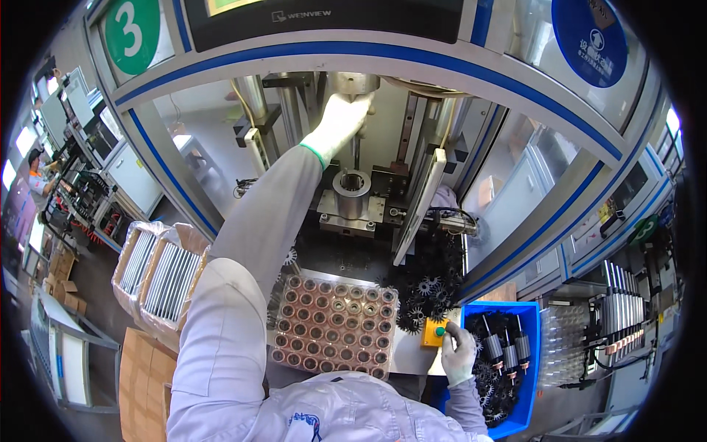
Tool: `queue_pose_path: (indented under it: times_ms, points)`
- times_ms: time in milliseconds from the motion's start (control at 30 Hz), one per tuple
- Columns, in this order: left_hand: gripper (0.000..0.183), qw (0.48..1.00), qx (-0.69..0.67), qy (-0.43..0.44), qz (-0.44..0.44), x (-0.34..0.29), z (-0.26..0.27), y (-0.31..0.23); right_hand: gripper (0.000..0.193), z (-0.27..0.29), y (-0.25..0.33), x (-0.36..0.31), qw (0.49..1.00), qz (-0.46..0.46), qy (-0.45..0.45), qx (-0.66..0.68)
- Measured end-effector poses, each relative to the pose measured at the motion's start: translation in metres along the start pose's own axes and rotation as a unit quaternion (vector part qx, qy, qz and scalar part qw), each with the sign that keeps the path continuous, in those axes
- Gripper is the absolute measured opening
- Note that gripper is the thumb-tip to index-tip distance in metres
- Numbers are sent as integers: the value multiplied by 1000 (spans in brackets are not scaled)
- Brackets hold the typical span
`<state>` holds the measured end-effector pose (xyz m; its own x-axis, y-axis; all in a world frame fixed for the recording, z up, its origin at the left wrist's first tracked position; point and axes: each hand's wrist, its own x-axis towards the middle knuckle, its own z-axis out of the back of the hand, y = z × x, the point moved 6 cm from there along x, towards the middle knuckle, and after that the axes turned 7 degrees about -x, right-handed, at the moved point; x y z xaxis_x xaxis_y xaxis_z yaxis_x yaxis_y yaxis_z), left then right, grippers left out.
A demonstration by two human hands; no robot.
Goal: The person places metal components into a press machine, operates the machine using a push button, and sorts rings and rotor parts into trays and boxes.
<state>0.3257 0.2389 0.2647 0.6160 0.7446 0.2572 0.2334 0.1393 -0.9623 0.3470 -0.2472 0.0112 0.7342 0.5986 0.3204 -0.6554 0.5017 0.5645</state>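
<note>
High inside the press frame, my white-gloved left hand is raised against the underside of a round metal press head. Its fingers curl there, and what they hold is hidden from this side. A thin metal rod shows just below the hand. Beneath it a metal cylinder fixture with an open toothed top stands on a block. At the lower right, my gloved right hand has bent fingers at the green push button of a yellow control box. Nothing shows in that hand.
A tray of copper-coloured rings lies before me. Black toothed parts pile up beside it. A blue bin holds black parts and several shafted rotors. Left stand wrapped metal rods and cardboard boxes. Frame posts flank the opening.
</note>
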Motion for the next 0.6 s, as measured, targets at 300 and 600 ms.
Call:
queue_pose_path:
  times_ms: [300, 600]
  points:
    - [63, 985, 86, -84, -127, -66, 45, 1, 27, -21, 9, 7, 966, 79, 125, -213]
    - [22, 993, -1, 36, 113, -287, 80, 68, 22, -31, 25, -3, 942, 55, 183, -275]
